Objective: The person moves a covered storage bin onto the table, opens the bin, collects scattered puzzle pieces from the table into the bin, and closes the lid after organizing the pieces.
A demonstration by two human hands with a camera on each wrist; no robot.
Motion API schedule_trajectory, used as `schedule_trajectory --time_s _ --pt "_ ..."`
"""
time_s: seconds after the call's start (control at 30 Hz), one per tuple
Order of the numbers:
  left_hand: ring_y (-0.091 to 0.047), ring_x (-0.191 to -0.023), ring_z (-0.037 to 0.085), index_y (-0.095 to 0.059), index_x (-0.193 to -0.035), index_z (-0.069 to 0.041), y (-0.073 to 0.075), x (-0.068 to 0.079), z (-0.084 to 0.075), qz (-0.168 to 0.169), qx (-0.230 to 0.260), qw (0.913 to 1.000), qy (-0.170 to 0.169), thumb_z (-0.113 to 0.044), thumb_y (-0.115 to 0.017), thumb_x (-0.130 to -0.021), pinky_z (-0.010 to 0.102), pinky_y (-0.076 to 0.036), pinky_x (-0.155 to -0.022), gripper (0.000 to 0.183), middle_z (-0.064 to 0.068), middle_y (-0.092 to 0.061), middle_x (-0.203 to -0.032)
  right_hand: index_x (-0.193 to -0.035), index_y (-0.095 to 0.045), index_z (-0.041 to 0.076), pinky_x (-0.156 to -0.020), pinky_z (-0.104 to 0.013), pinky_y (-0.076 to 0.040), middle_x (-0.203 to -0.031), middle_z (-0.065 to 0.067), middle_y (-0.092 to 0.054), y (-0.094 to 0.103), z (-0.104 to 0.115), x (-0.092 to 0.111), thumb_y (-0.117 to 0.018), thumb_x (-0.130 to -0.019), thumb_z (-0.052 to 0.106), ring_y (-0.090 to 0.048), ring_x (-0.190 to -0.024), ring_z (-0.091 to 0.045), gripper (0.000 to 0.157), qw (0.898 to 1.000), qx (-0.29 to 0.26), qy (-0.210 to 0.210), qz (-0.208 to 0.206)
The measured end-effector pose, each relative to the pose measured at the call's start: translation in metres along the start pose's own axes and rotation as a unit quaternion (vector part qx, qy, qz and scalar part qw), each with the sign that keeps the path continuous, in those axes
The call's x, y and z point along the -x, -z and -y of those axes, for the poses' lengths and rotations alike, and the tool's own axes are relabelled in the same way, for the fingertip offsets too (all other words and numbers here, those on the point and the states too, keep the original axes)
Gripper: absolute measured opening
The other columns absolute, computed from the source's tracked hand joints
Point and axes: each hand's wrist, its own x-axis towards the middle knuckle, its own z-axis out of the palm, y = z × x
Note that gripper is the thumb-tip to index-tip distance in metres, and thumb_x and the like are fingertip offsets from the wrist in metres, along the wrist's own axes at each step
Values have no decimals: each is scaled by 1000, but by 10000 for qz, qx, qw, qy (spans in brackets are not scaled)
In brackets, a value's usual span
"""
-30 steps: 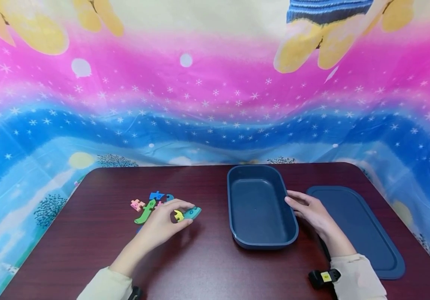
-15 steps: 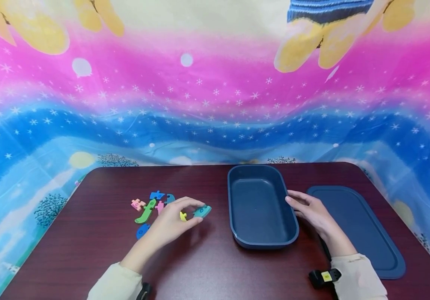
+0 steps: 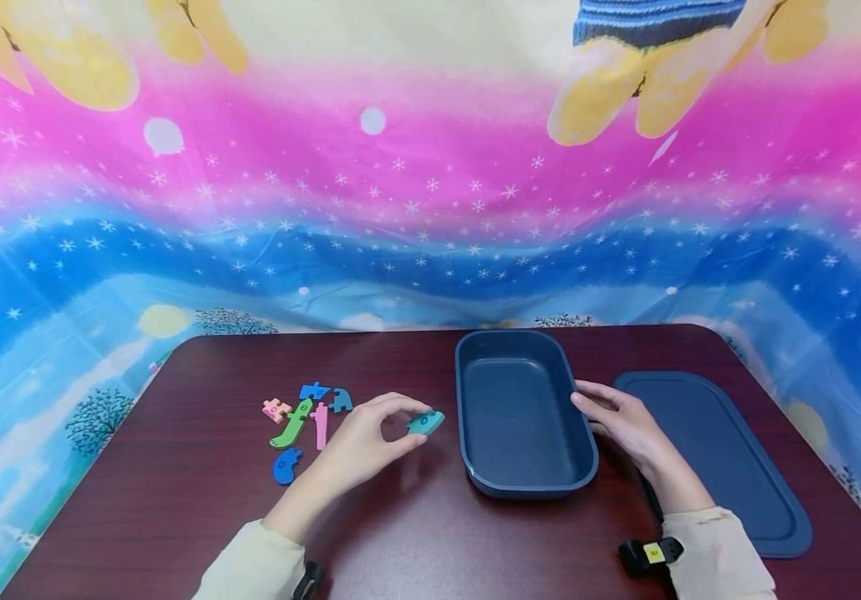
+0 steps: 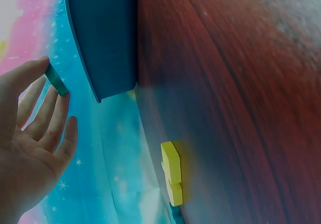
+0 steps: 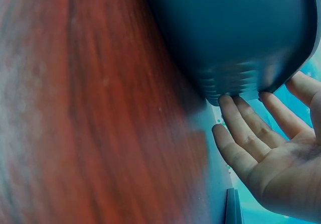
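My left hand point(image 3: 366, 437) pinches a teal puzzle piece point(image 3: 425, 422) between thumb and fingertips, above the table and left of the dark blue plastic box point(image 3: 528, 483). In the left wrist view the teal piece is seen edge-on, level with the box wall. My right hand point(image 3: 625, 421) holds the right side of the box, thumb at the rim and fingers against the outer wall. A yellow puzzle piece point(image 4: 172, 174) lies on the table; the left hand hides it in the head view.
Several puzzle pieces lie at the left, among them a green one point(image 3: 292, 423), a pink one point(image 3: 321, 427) and a blue one point(image 3: 286, 467). A flat blue lid point(image 3: 723, 467) lies right of the box. A patterned cloth point(image 3: 430, 208) hangs behind the table point(image 3: 430, 533).
My left hand has moved right toward the box with the teal piece, uncovering the pink and blue pieces behind it. My right hand and the box have stayed put.
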Motion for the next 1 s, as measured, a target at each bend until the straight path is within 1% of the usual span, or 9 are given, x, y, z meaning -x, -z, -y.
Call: schedule_trajectory --time_s 0.17,0.43,0.63,0.8,1.0 --pt "-62 -95 5 -71 -116 -27 -5 -3 -4 39 3 9999 -134 -21 -82 -83 34 -53 -84 35 -15 -65 -110 -155 -32 7 -101 -45 -47 -152 -26 -37 0 0 0 -56 -96 55 -47 -131 -39 79 10000 -5 5 2" --pt "-61 -95 5 -71 -116 -25 -11 -9 -10 105 118 9994 -320 -17 -82 -83 37 -54 -86 36 -14 -65 -110 -155 -32 8 -101 -45 -47 -152 -25 -37 0 1 0 -57 -96 55 -46 -132 -39 80 10000 5 -4 -1" --pt "-61 -97 6 -71 -118 -23 -17 -14 -16 246 114 9983 -508 -19 -81 -85 39 -54 -87 35 -11 -65 -113 -155 -32 8 -101 -46 -46 -152 -25 -36 -1 0 0 -56 -96 55 -46 -132 -40 79 10000 6 -10 -14" --pt "-60 -96 5 -70 -119 -24 -22 -18 -22 370 130 9976 -562 -19 -80 -85 36 -54 -86 36 -12 -64 -112 -154 -33 7 -101 -47 -46 -151 -26 -38 -1 0 1 -56 -96 54 -47 -131 -40 78 10000 -6 6 -7" --pt "-60 -95 9 -70 -120 -22 -29 -24 -28 503 127 9957 -772 -20 -80 -86 33 -55 -81 36 -9 -64 -113 -154 -32 6 -101 -47 -46 -151 -26 -38 -2 0 1 -56 -97 52 -47 -131 -40 77 10000 -16 8 6"
